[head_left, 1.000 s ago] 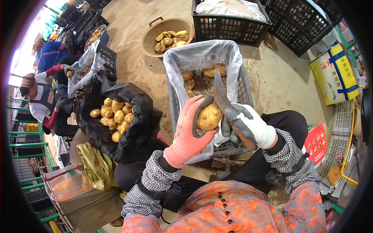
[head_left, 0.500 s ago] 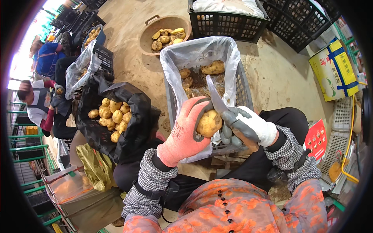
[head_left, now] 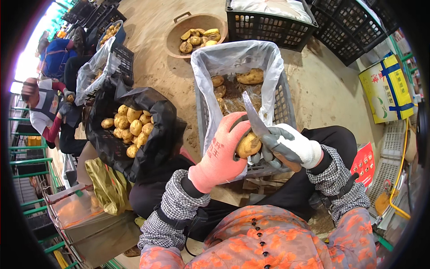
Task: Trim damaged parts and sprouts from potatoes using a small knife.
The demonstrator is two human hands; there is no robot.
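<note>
My left hand (head_left: pixel 224 157), in a pink grey-palmed glove, grips a round potato (head_left: pixel 248 145). Fingers of my right hand (head_left: pixel 291 145), in a white-and-grey glove, wrap the handle of a knife (head_left: pixel 254 116), whose blade lies against the potato's upper right side. Beneath both hands is a grey crate (head_left: pixel 289 103) lined with clear plastic (head_left: pixel 201 58), holding several dirty potatoes (head_left: pixel 249 77). To the left, clean potatoes (head_left: pixel 133 115) sit in a crate lined with black plastic (head_left: pixel 159 112).
A brown basin (head_left: pixel 174 47) of cut potatoes stands behind, beside black crates (head_left: pixel 271 36). A yellow box (head_left: pixel 376 94) and red box (head_left: pixel 363 166) are at right. At left, a co-worker in a white top (head_left: pixel 42 121) and another in blue (head_left: pixel 57 56) sit by more crates.
The potato has turned in my left hand and shows less of its face. The knife blade stands a little lower and closer over it. The white-topped co-worker's hands have moved lower.
</note>
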